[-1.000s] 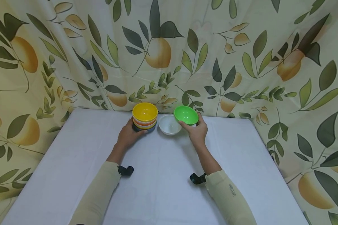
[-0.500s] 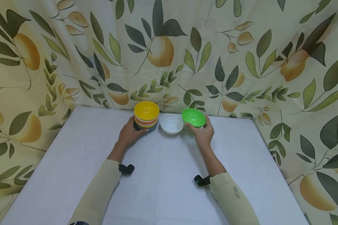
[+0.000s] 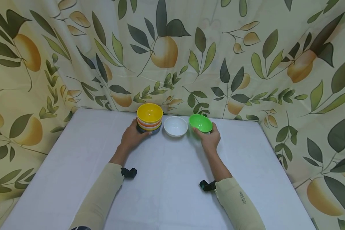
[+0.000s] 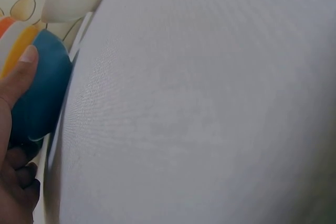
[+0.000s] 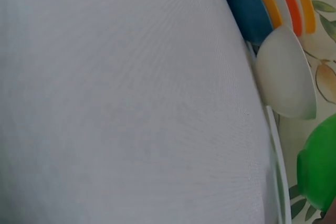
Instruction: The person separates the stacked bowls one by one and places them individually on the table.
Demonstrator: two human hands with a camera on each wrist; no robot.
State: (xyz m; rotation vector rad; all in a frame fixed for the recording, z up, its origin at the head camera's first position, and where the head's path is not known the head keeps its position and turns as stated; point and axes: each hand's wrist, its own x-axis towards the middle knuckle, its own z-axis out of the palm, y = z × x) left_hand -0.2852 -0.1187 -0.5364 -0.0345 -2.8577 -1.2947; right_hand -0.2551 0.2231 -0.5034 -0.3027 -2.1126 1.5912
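Observation:
At the back of the table, my left hand (image 3: 132,135) grips the side of a stack of nested bowls. The top bowl is yellow (image 3: 149,112), with white, orange and yellow rims beneath, and a blue bowl (image 4: 50,85) forms the bottom. My left thumb lies along the blue bowl's side in the left wrist view. A white bowl (image 3: 175,127) stands upright just right of the stack. My right hand (image 3: 210,139) holds a green bowl (image 3: 200,122) by its side, thumb at the near rim. In the right wrist view, the green bowl appears slightly above the table.
A white cloth covers the table (image 3: 161,191). Directly behind its back edge hangs a curtain (image 3: 172,54) printed with fruit and leaves. Small black cameras sit at both wrists, beside the sleeves.
My right hand has carried the green bowl rightward and lower, from overlapping the white bowl to beside it. The left hand keeps its grip on the stack. The head view has shifted slightly.

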